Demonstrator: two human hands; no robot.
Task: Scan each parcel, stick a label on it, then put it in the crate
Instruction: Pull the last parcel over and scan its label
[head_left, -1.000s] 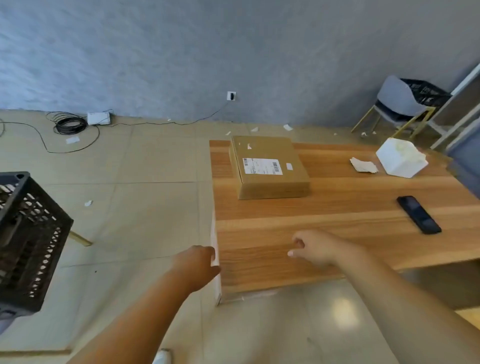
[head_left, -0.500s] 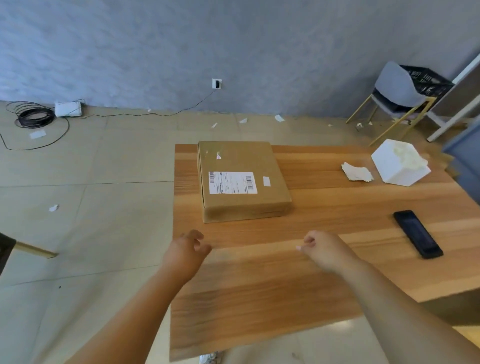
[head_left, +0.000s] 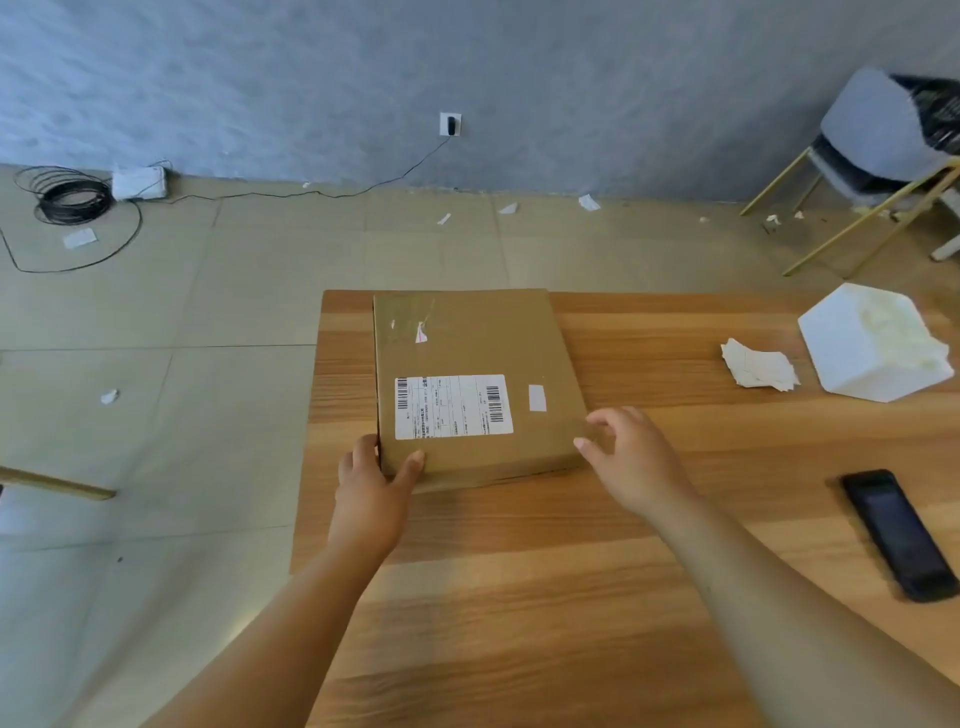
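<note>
On the wooden table (head_left: 571, 597) lay the cardboard parcel (head_left: 467, 338), its white label (head_left: 452, 408) showing 2 barcodes, print unreadable. Left hand (head_left: 371, 493) gripped its near-left corner; right hand (head_left: 631, 462), fingers spread, perhaps touched the near-right.

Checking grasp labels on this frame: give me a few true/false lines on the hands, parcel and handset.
1. The left hand grips the parcel at its near left corner. True.
2. The parcel's top bears no label. False: a white barcode label is stuck on it.
3. The right hand holds the handset. False: the handset lies on the table, apart from that hand, which is spread open at the parcel's near right corner.
4. The parcel lies flat on the table. True.
</note>
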